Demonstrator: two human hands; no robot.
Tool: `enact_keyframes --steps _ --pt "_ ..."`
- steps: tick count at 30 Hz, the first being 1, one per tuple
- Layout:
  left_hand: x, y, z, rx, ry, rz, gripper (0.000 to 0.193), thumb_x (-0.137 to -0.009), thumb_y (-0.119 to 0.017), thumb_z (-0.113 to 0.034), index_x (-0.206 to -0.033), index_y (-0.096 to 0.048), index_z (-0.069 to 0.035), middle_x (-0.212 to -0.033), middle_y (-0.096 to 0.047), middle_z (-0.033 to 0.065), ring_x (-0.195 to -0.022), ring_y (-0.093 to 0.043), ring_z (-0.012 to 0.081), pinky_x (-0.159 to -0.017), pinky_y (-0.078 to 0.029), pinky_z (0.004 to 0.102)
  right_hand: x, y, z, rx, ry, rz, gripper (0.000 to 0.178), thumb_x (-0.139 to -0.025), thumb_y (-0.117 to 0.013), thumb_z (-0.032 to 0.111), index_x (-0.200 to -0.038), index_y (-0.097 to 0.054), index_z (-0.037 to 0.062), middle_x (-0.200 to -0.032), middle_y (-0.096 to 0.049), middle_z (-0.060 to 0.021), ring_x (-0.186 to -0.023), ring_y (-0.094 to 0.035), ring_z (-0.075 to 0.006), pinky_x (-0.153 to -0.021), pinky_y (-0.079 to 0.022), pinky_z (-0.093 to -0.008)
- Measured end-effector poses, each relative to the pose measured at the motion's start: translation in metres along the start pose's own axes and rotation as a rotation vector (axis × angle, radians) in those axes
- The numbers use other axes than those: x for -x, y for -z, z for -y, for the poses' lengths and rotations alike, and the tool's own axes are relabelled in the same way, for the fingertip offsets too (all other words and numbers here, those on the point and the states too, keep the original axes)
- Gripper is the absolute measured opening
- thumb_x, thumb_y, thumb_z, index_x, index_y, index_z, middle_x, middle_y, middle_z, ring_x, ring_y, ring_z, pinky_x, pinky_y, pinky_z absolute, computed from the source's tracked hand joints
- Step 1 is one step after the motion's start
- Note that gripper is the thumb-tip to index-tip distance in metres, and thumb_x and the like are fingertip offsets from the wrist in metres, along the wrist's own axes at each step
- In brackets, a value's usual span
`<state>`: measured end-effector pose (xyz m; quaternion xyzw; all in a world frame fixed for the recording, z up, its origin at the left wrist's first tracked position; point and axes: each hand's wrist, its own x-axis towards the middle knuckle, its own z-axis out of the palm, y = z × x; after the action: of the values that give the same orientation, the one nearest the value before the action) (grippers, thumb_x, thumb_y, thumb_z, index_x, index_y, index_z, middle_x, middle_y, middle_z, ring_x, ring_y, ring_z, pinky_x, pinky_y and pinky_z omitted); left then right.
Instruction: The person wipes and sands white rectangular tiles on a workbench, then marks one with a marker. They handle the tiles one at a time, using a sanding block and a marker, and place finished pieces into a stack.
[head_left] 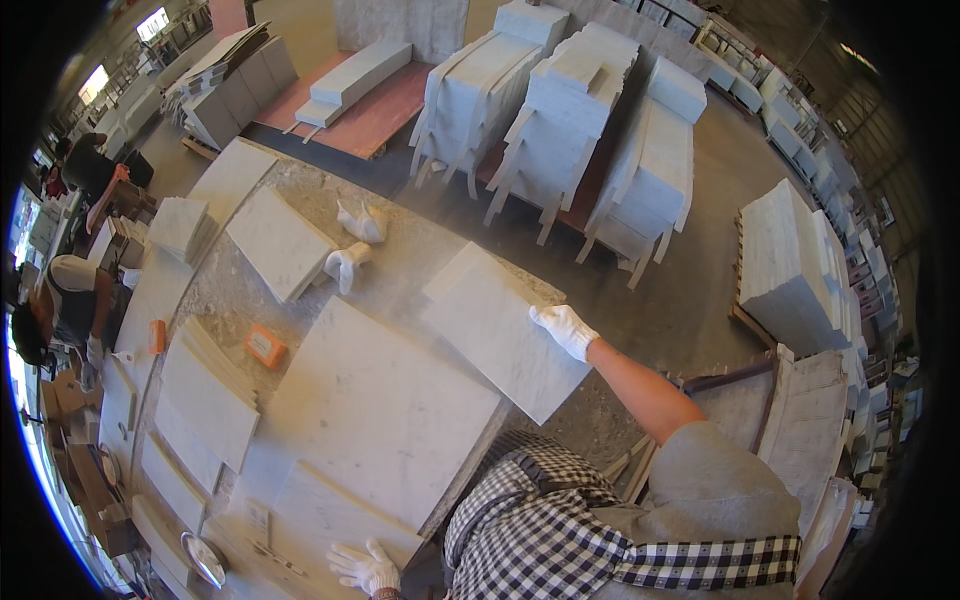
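Observation:
Near the table's right edge, my right hand in a white glove grips the edge of a pale grey-veined marble tile. My left hand, also gloved, lies with fingers spread at the edge of another marble tile at the near end. Between them a large marble slab rests on the dusty worktable. Beyond it lie a tile and two crumpled white pieces that look like gloves. An orange block sits left of the slab.
More tiles are stacked on the table's left side, near a round dial-like object. Big bundles of strapped slabs stand on the floor ahead. A tall slab stack is at right. Two people work at far left.

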<state>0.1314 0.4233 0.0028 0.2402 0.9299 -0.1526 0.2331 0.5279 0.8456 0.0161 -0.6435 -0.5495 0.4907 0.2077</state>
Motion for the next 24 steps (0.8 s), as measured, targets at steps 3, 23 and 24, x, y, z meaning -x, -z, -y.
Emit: enact_keyframes --steps 3,23,24 --pt "0.002 0.006 -0.004 -0.032 0.014 0.005 0.094 -0.097 -0.025 -0.072 -0.160 -0.008 -0.004 -0.165 -0.007 0.0244 -0.149 -0.013 0.0499 -0.113 -0.019 0.0683 -0.010 0.016 -0.003 -0.036 0.010 -0.009 0.053 -0.097 -0.060 0.055 -0.067 -0.050 0.0129 -0.070 -0.039 0.0105 -0.068 -0.031 -0.0054 -0.059 -0.030 -0.0285" --pt "0.022 0.049 -0.042 -0.012 0.175 0.104 0.083 -0.101 -0.027 -0.064 -0.160 -0.016 -0.007 -0.166 -0.016 0.0145 -0.150 -0.025 0.0325 -0.114 -0.024 0.0621 -0.135 0.142 -0.023 0.079 -0.030 -0.095 0.063 -0.093 -0.062 0.060 -0.057 -0.038 0.0147 -0.063 -0.034 0.0068 -0.063 -0.029 -0.0110 -0.059 -0.027 -0.0349" --pt "0.021 0.047 -0.042 -0.024 0.194 0.121 0.082 -0.101 -0.026 -0.064 -0.160 -0.016 -0.007 -0.166 -0.017 0.0149 -0.150 -0.026 0.0331 -0.115 -0.024 0.0622 -0.137 0.141 -0.023 0.081 -0.050 -0.101 0.060 -0.093 -0.062 0.058 -0.060 -0.043 0.0117 -0.066 -0.039 0.0050 -0.066 -0.032 -0.0118 -0.063 -0.031 -0.0349"
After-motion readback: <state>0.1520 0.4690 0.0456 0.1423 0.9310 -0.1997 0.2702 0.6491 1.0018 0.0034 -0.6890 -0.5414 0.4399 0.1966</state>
